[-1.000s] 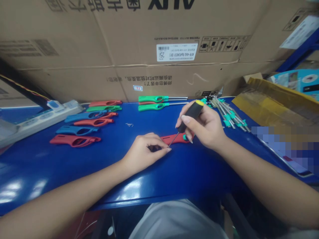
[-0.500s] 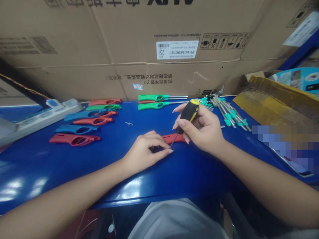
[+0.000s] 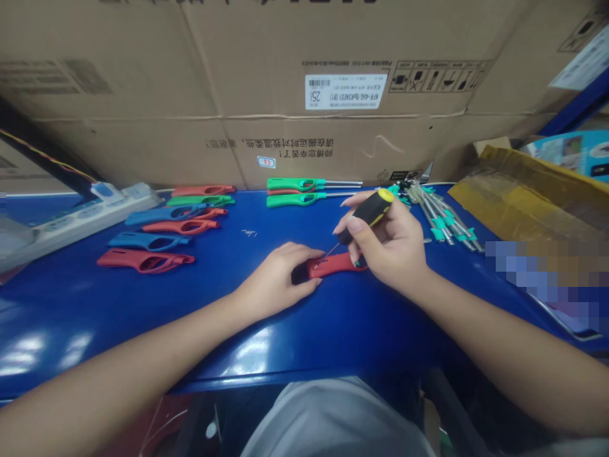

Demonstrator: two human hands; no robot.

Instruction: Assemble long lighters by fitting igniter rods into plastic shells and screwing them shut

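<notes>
The cardboard box (image 3: 266, 82) facing you stands upside down, so you read its print inverted. Its white label (image 3: 345, 92) gives you "KFR-46G/BpR3AES1(B1)", the number 25 and a barcode; the finer lines are too small to read. Beside that label you have a row of handling pictograms (image 3: 438, 77), an umbrella among them. Lower down, the two-line Chinese message (image 3: 285, 147) tells you "师傅您辛苦了!" and "请在搬运时对我温柔些,谢谢您!". Just under it, a small blue-edged sticker (image 3: 266, 162) carries what looks to you like 33 in red. The big black lettering (image 3: 337, 2) is cut off by your view's top edge.
</notes>
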